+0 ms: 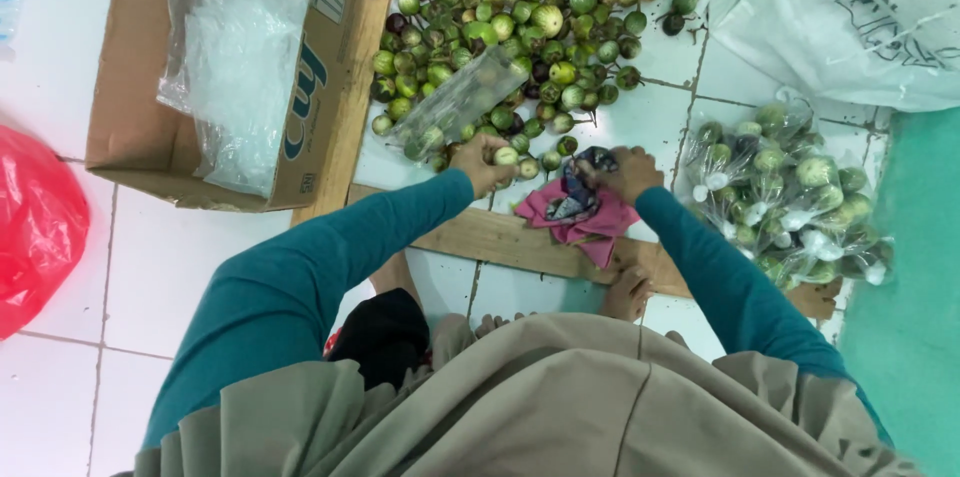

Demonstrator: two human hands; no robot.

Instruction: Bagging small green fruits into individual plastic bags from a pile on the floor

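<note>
Left hand: the left hand (483, 163), sleeved in teal, sits just below the heap with its fingers curled around a small green eggplant (505, 155) and the mouth of a clear plastic bag (455, 102).
Clear plastic bag: long, thin and see-through, lying slanted toward 1 o'clock from the left hand, across the heap; a few green eggplants show through near its lower end.
Right hand: the right hand (627, 173) is at 3 o'clock of the left, fingers pinched together on a dark patterned cloth (583, 192).
Cloth: crumpled, pink beneath and dark on top, lying on the wooden board (520, 240) at 6 o'clock of the heap.
Heap: round eggplants (520, 27) on the white tiled floor (150, 267), pale green with striping, dark purple ones at its 12 o'clock edge.
Filled bags: knotted clear bags of green eggplants (790, 192) at 3 o'clock of the right hand.
Box: a cardboard box (130, 117) holding empty plastic bags at 9 o'clock of the heap.
</note>
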